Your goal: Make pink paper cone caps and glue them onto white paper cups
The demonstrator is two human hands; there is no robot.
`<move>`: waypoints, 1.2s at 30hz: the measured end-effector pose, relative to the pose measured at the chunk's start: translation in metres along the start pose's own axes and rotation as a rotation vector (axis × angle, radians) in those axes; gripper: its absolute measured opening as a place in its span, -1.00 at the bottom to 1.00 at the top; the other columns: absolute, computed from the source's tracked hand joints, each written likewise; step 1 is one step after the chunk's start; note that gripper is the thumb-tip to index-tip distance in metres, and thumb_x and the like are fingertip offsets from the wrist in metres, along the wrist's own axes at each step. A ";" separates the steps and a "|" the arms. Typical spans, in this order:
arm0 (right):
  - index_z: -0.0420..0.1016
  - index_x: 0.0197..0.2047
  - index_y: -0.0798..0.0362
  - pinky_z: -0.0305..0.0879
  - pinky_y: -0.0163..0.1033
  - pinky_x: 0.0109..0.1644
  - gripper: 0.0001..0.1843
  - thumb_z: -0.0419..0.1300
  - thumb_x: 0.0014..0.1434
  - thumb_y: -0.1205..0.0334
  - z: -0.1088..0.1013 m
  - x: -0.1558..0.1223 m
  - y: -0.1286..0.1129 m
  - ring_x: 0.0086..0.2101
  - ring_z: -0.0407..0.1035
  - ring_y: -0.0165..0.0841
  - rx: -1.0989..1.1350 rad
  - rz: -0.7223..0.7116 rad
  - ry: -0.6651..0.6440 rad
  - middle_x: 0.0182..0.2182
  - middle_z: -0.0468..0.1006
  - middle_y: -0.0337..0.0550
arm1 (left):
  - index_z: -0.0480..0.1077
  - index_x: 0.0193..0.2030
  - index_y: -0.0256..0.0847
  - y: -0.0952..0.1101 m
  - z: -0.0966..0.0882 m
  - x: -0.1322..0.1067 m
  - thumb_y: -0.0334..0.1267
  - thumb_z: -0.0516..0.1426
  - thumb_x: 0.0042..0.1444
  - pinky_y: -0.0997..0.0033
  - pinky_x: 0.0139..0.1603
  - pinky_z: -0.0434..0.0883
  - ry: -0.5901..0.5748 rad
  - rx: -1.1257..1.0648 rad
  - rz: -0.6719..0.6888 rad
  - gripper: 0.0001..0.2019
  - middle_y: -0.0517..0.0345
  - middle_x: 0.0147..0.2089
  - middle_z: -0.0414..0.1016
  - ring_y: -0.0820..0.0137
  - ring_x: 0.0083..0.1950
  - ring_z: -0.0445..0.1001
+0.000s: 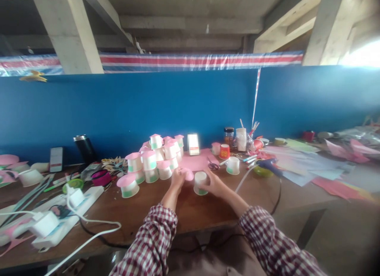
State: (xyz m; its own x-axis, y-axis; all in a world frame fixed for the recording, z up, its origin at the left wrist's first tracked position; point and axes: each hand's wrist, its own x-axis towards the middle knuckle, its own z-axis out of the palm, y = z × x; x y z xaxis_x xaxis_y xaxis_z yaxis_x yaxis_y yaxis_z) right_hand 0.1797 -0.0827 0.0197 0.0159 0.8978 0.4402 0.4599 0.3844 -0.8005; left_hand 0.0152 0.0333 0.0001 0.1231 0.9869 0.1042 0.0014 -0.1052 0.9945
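Note:
Between the fingers of my left hand [177, 179] is a pink paper disc [187, 174], held just above the table. To its right a white paper cup [200, 182] with a green band stands on the wood. The thumb and fingers of my right hand [213, 183] are curved around the right side of this cup. Left of my hands, several paper cups topped with pink paper [150, 159] are stacked up, and one pink-topped cup [128, 186] stands in front of the stack. Behind my hands lies a pink paper sheet [194, 163].
Scissors [213, 164] and a white cup with a handle [233, 165] are on the right, near a blue glue gun [269, 165] with a cord. Loose coloured paper [299, 165] covers the far right. A power strip [69, 216] with cables lies front left. A blue partition [178, 102] stands behind.

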 end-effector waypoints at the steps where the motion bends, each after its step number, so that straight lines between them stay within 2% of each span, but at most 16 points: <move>1: 0.33 0.09 0.06 0.25 -0.11 0.03 -0.29 0.39 -0.17 0.15 0.000 0.000 0.002 -0.10 0.38 -0.18 -0.007 -0.004 0.006 -0.10 0.49 -0.06 | 0.30 0.07 -0.25 -0.001 0.000 0.001 -0.17 0.10 0.20 0.12 -0.05 0.43 0.007 0.039 0.013 -0.66 -0.01 0.06 0.37 0.28 -0.02 0.42; 8: 0.37 0.04 0.07 0.28 -0.14 -0.02 -0.31 0.41 -0.22 0.19 0.004 -0.001 0.016 -0.13 0.40 -0.18 -0.044 0.001 -0.016 -0.12 0.52 -0.07 | 0.30 0.08 -0.25 -0.002 -0.001 0.003 -0.17 0.10 0.20 0.10 -0.03 0.42 0.036 0.242 0.082 -0.65 -0.02 0.07 0.36 0.27 0.00 0.41; 14: 0.39 -0.01 0.07 0.31 -0.14 -0.09 -0.38 0.39 -0.19 0.16 0.006 -0.001 0.011 -0.19 0.42 -0.18 -0.066 0.024 0.017 -0.18 0.55 -0.08 | 0.32 0.05 -0.23 0.004 -0.003 -0.002 -0.17 0.10 0.20 0.11 -0.01 0.41 0.037 0.337 0.124 -0.68 0.00 0.08 0.36 0.26 0.01 0.41; 21: 0.39 -0.04 0.06 0.32 -0.18 -0.17 -0.45 0.34 -0.15 0.20 -0.007 0.014 -0.005 -0.28 0.42 -0.24 0.004 0.096 0.194 -0.28 0.55 -0.15 | 0.36 0.01 -0.21 0.009 -0.003 -0.010 -0.16 0.09 0.21 0.13 0.01 0.40 0.050 0.452 0.157 -0.72 0.02 0.07 0.37 0.27 0.01 0.40; 24: 0.36 0.01 0.05 0.31 -0.15 -0.16 -0.42 0.32 -0.13 0.17 -0.008 0.025 -0.009 -0.24 0.40 -0.22 -0.022 0.137 0.307 -0.23 0.53 -0.14 | 0.34 0.02 -0.25 0.009 -0.003 -0.012 -0.17 0.11 0.19 0.07 0.03 0.38 0.083 0.493 0.162 -0.70 0.00 0.07 0.37 0.26 0.03 0.39; 28: 0.28 0.08 0.01 0.25 -0.04 -0.06 -0.35 0.29 -0.10 0.06 0.001 0.034 -0.009 -0.11 0.33 -0.13 -0.083 0.174 0.421 -0.08 0.45 -0.07 | 0.39 -0.08 -0.27 0.011 -0.003 -0.015 -0.19 0.14 0.15 0.03 0.11 0.28 0.098 0.529 0.197 -0.74 0.00 0.02 0.41 0.23 0.07 0.36; 32: 0.26 0.09 0.01 0.22 0.00 -0.01 -0.34 0.26 -0.08 0.04 0.015 0.031 -0.006 -0.05 0.28 -0.08 -0.167 0.165 0.537 -0.05 0.41 -0.01 | 0.45 -0.22 -0.22 0.017 -0.001 -0.022 -0.26 0.24 -0.03 0.08 0.21 0.09 0.133 0.514 0.262 -0.80 -0.10 -0.02 0.46 0.07 0.18 0.26; 36: 0.24 0.11 0.04 0.23 0.01 0.01 -0.29 0.26 -0.09 -0.03 0.021 0.026 -0.005 -0.03 0.27 -0.06 -0.180 0.153 0.594 -0.02 0.38 0.04 | 0.44 -0.14 -0.16 0.023 0.006 -0.028 -0.22 0.26 -0.09 0.09 0.25 0.01 0.135 0.463 0.352 -0.69 -0.09 0.00 0.47 0.02 0.18 0.27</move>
State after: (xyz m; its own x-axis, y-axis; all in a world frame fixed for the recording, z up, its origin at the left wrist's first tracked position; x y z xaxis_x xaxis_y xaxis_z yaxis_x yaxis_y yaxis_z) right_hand 0.1594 -0.0570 0.0271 0.5585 0.6476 0.5183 0.5546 0.1731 -0.8139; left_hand 0.0183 0.0026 0.0199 0.0673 0.8868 0.4572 0.4193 -0.4409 0.7936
